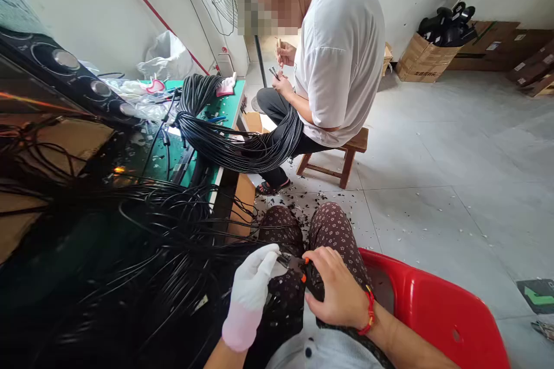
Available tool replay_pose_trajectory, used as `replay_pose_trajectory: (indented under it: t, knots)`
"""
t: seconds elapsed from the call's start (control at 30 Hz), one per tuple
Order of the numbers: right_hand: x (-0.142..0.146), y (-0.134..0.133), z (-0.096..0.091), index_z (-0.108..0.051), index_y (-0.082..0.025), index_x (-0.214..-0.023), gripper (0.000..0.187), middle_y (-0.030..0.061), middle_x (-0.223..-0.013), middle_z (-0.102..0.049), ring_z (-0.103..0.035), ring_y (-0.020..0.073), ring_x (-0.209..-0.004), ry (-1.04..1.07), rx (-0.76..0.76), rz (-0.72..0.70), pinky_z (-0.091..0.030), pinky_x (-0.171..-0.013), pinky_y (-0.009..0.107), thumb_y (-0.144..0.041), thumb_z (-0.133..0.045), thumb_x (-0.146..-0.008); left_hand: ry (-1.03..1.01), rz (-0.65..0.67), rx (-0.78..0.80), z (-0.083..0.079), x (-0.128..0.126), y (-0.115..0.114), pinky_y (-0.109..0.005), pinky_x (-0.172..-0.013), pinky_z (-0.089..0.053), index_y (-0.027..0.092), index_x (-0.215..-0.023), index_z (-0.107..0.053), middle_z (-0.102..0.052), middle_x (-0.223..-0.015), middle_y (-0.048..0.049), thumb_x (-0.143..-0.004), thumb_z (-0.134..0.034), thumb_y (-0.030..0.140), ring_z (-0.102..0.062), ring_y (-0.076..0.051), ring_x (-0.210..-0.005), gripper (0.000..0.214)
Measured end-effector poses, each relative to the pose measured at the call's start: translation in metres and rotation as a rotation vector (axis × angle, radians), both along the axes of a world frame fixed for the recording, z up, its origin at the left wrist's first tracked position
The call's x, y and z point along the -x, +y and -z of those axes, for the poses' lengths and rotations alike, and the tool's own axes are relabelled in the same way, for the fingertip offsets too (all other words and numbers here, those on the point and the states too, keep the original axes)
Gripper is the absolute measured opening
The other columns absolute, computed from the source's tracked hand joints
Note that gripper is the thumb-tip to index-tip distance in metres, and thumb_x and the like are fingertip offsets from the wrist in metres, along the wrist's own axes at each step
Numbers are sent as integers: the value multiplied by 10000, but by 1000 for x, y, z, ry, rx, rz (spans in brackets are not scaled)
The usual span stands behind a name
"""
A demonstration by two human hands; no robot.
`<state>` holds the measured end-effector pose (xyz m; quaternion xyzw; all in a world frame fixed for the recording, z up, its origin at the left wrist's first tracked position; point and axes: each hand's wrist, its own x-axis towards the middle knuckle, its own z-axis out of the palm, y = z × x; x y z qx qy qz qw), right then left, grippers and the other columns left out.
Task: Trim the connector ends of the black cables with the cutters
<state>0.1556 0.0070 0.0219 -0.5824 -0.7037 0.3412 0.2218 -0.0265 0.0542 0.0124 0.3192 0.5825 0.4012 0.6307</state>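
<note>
My left hand [251, 288], in a white glove with a pink cuff, pinches black cable ends [283, 258] above my lap. My bare right hand [340, 291], with a red bracelet on the wrist, is closed around dark pliers with orange on the handles [303, 278]. The head of the pliers is right beside the cable ends; whether the jaws touch them I cannot tell. From my left hand the thin black cables [186, 242] run left in a loose tangle over the bench side.
A co-worker [341, 57] sits on a wooden stool [346, 153], holding small items, a thick cable coil [242, 150] across the lap. A green-topped bench [236, 98] stands left. A red plastic chair [445, 311] is under me. Black scraps litter the floor; a carton [422, 60] holds spools.
</note>
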Motion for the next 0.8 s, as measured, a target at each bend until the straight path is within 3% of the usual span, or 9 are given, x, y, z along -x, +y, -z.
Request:
replay_pose_trajectory:
  t: [0.2, 0.47, 0.67, 0.8]
  knots:
    - [0, -2, 0, -461, -192, -1136, 518, 62, -999, -470, -415, 227, -934, -44, 9, 3, -336, -877, 389, -208, -565, -630, 141, 40, -101, 1, 3, -3, -282, -782, -514, 173, -914, -698, -703, -962, -54, -724, -689, 379, -640, -193, -864, 281]
    - [0, -4, 8, -470, -189, -1173, 455, 64, -992, -510, -451, 216, -924, -11, 22, -22, -372, -871, 372, -208, -536, -723, 143, 52, -125, -4, -1, -4, -285, -671, -542, 166, -877, -702, -711, -880, -54, -718, -684, 386, -648, -176, -708, 272]
    - [5, -11, 16, -390, -163, -1292, 544, 97, -1109, -510, -444, 227, -1024, -47, 19, -20, -348, -948, 392, -156, -494, -758, 130, 16, -81, -2, -3, -7, -291, -667, -535, 149, -887, -695, -709, -877, -58, -709, -689, 395, -638, -167, -687, 304]
    - [7, -12, 18, -456, -158, -1201, 435, 89, -1039, -536, -474, 217, -955, -82, 66, -20, -379, -887, 364, -170, -491, -767, 159, 26, -82, 0, -3, -9, -300, -684, -525, 142, -900, -693, -704, -876, -61, -716, -682, 405, -629, -168, -695, 320]
